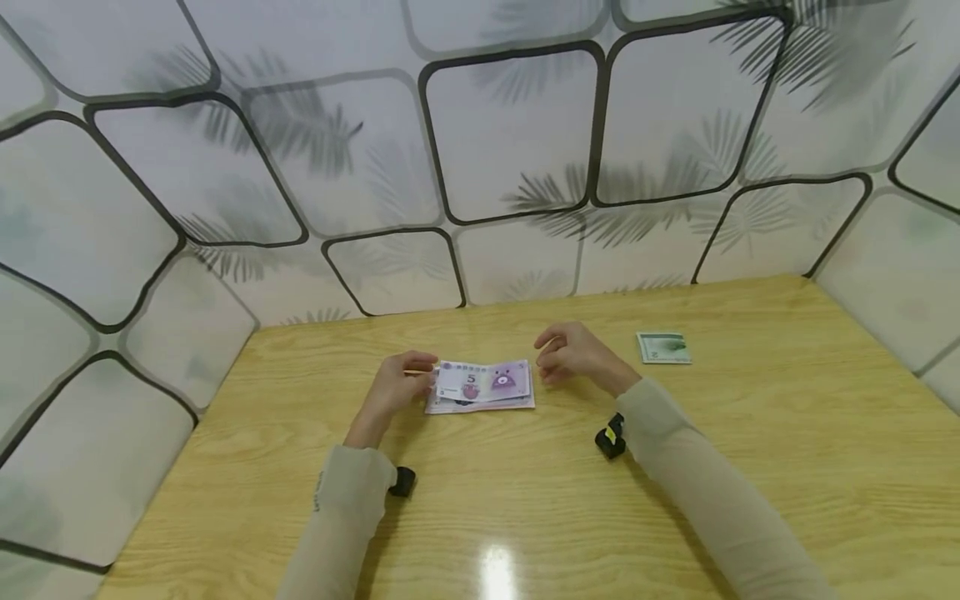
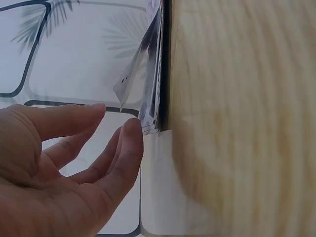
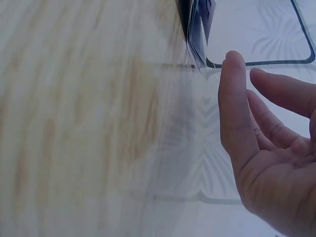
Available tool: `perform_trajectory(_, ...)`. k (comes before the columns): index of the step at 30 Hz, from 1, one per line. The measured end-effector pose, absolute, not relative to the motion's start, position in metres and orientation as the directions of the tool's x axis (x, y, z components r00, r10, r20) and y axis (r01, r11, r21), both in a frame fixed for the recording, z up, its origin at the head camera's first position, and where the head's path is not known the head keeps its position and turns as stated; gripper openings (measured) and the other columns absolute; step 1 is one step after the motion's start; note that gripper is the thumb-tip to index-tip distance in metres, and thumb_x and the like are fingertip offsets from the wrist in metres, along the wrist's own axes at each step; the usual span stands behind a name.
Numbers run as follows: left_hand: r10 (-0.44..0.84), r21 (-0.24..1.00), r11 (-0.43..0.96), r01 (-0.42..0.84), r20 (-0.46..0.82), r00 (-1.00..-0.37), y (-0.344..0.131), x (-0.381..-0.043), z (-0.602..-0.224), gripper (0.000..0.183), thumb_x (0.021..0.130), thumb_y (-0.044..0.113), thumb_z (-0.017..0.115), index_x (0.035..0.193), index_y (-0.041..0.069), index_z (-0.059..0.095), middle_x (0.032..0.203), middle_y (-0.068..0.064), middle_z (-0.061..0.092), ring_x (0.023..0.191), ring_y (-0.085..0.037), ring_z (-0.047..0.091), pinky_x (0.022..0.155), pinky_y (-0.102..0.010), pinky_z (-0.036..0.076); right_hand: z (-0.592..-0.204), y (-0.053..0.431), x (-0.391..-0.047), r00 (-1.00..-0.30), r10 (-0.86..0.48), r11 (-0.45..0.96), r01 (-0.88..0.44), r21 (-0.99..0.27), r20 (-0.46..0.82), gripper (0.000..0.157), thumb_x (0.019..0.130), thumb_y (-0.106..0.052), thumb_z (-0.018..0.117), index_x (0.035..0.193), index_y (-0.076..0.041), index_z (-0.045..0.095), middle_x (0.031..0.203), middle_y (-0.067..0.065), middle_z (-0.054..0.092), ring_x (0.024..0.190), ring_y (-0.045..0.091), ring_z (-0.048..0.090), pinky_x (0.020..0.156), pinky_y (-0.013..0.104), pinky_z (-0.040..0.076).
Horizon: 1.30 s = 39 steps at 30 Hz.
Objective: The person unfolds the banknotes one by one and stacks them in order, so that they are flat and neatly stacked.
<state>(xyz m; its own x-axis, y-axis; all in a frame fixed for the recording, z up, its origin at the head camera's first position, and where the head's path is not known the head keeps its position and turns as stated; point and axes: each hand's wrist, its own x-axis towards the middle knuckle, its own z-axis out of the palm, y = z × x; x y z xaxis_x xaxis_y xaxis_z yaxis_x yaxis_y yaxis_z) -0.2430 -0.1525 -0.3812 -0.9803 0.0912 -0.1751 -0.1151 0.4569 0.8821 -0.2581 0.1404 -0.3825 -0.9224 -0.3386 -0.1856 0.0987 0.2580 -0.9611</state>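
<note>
A small stack of purple play banknotes (image 1: 483, 384) lies flat on the table, the top one printed with a 5 and a cartoon figure. My left hand (image 1: 396, 382) is at the stack's left end, its thumb and fingers apart with nothing between them. In the left wrist view, the end of the top banknote (image 2: 129, 81) stands up from the stack, close to the fingertips. Off the stack's right end, my right hand (image 1: 573, 353) hovers with loosely bent fingers and holds nothing. The right wrist view shows the stack's edge (image 3: 196, 42) just beyond those fingertips.
A green banknote (image 1: 663, 348) marked 2 lies farther right on the wooden table (image 1: 480, 483). Behind and at the sides rises a white patterned wall covering (image 1: 510, 133). Each wrist carries a small black device (image 1: 611, 437) near its sleeve.
</note>
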Motion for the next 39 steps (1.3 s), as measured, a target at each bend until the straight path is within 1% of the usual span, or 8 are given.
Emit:
perform_trajectory(8, 0.125, 0.866, 0.489, -0.102, -0.185, -0.975, -0.154, -0.242, -0.38, 0.032, 0.096, -0.006, 0.06, 0.127, -0.008, 0.065, 0.123, -0.024, 0.065, 0.099, -0.026, 0.061, 0.078, -0.028, 0.056, -0.384, 0.131, -0.258, -0.906, -0.355, 0.309, 0.117, -0.944, -0.228, 0.03, 0.095, 0.007, 0.06, 0.123, 0.019, 0.054, 0.086, 0.017, 0.066, 0.066, 0.015, 0.065, 0.064, 0.029, 0.061)
perform_trajectory(12, 0.13, 0.866, 0.493, -0.086, -0.171, -0.977, -0.151, -0.242, -0.381, 0.03, 0.095, -0.008, 0.061, 0.125, -0.009, 0.066, 0.118, -0.023, 0.067, 0.099, -0.027, 0.063, 0.077, -0.028, 0.055, -0.385, 0.131, -0.258, -0.912, -0.338, 0.33, 0.117, -0.937, -0.233, 0.029, 0.097, 0.004, 0.059, 0.122, 0.018, 0.055, 0.088, 0.018, 0.066, 0.065, 0.015, 0.065, 0.063, 0.029, 0.06)
perform_trajectory(17, 0.137, 0.862, 0.504, -0.058, -0.146, -0.98, -0.149, -0.239, -0.382, 0.03, 0.091, -0.013, 0.062, 0.12, -0.011, 0.067, 0.111, -0.024, 0.068, 0.096, -0.029, 0.064, 0.072, -0.028, 0.055, -0.387, 0.133, -0.257, -0.911, -0.337, 0.32, 0.127, -0.939, -0.239, 0.028, 0.098, 0.002, 0.059, 0.122, 0.016, 0.056, 0.089, 0.018, 0.067, 0.067, 0.016, 0.066, 0.065, 0.031, 0.061)
perform_trajectory(22, 0.138, 0.872, 0.489, -0.038, -0.12, -0.983, -0.15, -0.239, -0.382, 0.029, 0.091, -0.014, 0.062, 0.12, -0.013, 0.066, 0.106, -0.025, 0.069, 0.089, -0.024, 0.064, 0.071, -0.028, 0.056, -0.384, 0.137, -0.253, -0.919, -0.334, 0.307, 0.101, -0.946, -0.207, 0.027, 0.097, 0.002, 0.059, 0.12, 0.016, 0.056, 0.092, 0.019, 0.066, 0.071, 0.018, 0.066, 0.069, 0.033, 0.062)
perform_trajectory(26, 0.136, 0.887, 0.456, -0.076, -0.154, -0.979, -0.151, -0.239, -0.381, 0.025, 0.097, -0.005, 0.06, 0.121, -0.011, 0.065, 0.105, -0.021, 0.069, 0.085, -0.019, 0.065, 0.075, -0.03, 0.057, -0.383, 0.143, -0.251, -0.921, -0.338, 0.301, 0.089, -0.949, -0.194, 0.025, 0.097, 0.002, 0.058, 0.118, 0.016, 0.056, 0.095, 0.022, 0.066, 0.073, 0.021, 0.067, 0.071, 0.035, 0.062)
perform_trajectory(29, 0.132, 0.886, 0.452, -0.102, -0.18, -0.975, -0.151, -0.238, -0.382, 0.025, 0.099, 0.001, 0.062, 0.122, -0.009, 0.065, 0.107, -0.02, 0.068, 0.081, -0.017, 0.065, 0.072, -0.029, 0.056, -0.385, 0.146, -0.251, -0.918, -0.347, 0.293, 0.087, -0.952, -0.191, 0.025, 0.098, 0.002, 0.057, 0.118, 0.017, 0.055, 0.097, 0.023, 0.066, 0.074, 0.021, 0.067, 0.072, 0.036, 0.062)
perform_trajectory(34, 0.145, 0.883, 0.458, -0.105, -0.191, -0.971, -0.149, -0.239, -0.385, 0.032, 0.091, -0.004, 0.068, 0.122, -0.008, 0.065, 0.112, -0.023, 0.068, 0.074, -0.016, 0.06, 0.062, -0.024, 0.052, -0.385, 0.15, -0.249, -0.92, -0.344, 0.284, 0.09, -0.955, -0.189, 0.027, 0.099, 0.002, 0.056, 0.12, 0.017, 0.054, 0.097, 0.023, 0.066, 0.074, 0.02, 0.067, 0.073, 0.036, 0.062)
perform_trajectory(39, 0.141, 0.884, 0.457, -0.101, -0.184, -0.973, -0.144, -0.242, -0.383, 0.034, 0.088, -0.007, 0.069, 0.122, -0.007, 0.066, 0.113, -0.024, 0.068, 0.073, -0.015, 0.06, 0.059, -0.022, 0.052, -0.383, 0.157, -0.248, -0.923, -0.337, 0.288, 0.084, -0.954, -0.183, 0.03, 0.1, 0.001, 0.055, 0.123, 0.019, 0.052, 0.1, 0.024, 0.065, 0.076, 0.02, 0.067, 0.075, 0.037, 0.062)
